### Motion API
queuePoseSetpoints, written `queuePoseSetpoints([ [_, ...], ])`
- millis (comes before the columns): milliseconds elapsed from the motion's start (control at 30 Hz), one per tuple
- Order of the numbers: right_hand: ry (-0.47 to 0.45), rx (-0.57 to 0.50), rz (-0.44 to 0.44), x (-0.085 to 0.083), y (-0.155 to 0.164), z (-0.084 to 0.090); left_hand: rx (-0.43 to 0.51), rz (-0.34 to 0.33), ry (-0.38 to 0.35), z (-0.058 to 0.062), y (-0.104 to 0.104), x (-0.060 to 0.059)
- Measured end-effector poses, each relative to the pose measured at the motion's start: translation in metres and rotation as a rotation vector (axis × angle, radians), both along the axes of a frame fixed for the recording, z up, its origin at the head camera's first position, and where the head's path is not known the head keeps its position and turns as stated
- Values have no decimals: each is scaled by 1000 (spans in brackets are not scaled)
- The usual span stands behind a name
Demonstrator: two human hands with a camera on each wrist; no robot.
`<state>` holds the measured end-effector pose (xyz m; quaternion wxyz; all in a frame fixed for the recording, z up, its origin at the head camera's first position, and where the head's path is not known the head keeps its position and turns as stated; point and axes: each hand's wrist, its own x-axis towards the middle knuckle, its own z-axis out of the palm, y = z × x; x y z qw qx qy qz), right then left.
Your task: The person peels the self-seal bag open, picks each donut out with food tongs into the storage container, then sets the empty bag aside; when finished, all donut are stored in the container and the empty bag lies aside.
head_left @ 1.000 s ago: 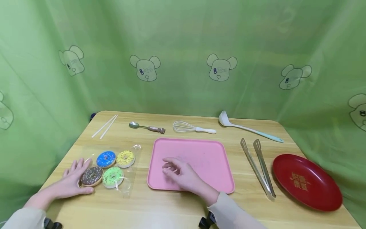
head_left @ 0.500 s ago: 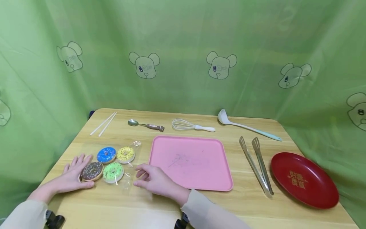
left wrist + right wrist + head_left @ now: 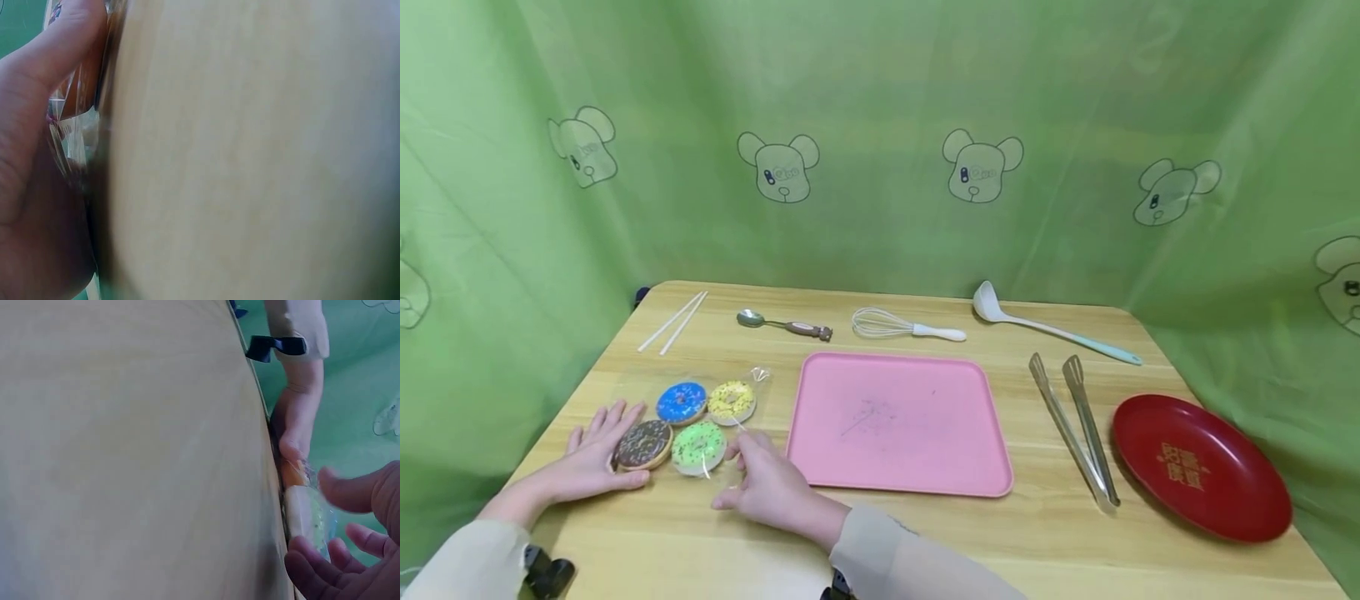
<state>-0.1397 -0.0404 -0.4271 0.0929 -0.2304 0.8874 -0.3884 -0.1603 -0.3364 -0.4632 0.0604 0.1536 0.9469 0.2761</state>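
A clear plastic bag [image 3: 758,377] lies on the wooden table [image 3: 880,533] at the left, with a blue [image 3: 681,402], a yellow [image 3: 732,401], a chocolate [image 3: 642,443] and a green donut [image 3: 698,447] inside. My left hand [image 3: 597,450] lies flat at the bag's left side, fingers straight and thumb along the chocolate donut's front. My right hand [image 3: 752,479] is at the bag's right edge beside the green donut, fingers loosely curled and spread. In the right wrist view its fingers [image 3: 350,550] hover by the wrapped green donut [image 3: 303,515] without closing. The left wrist view shows the thumb [image 3: 37,94] against crinkled plastic [image 3: 69,125].
A pink tray [image 3: 898,425] sits mid-table right of the bag. Metal tongs [image 3: 1064,421] and a red plate [image 3: 1202,467] lie further right. Along the back are chopsticks [image 3: 672,322], a spoon [image 3: 782,325], a whisk [image 3: 895,327] and a ladle [image 3: 1052,333]. Green curtain surrounds the table.
My right hand has moved left from over the pink tray to the bag's right edge by the green donut. The left hand has stayed beside the chocolate donut.
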Motion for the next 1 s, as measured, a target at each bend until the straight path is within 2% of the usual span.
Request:
queuePoseSetpoints([
  [200,60,108,-71,1,-12,1,-4,6,-7,3,-2,-1],
  [367,86,120,-76,0,-15,-1,-8,11,-3,4,-4,0],
  [567,79,72,-62,-2,-10,-2,-3,8,3,1,-2,1],
  [767,75,140,-40,-1,-4,2,-10,7,20,-1,1,2],
  [1000,24,130,-66,2,4,8,-9,12,32,-4,3,2],
])
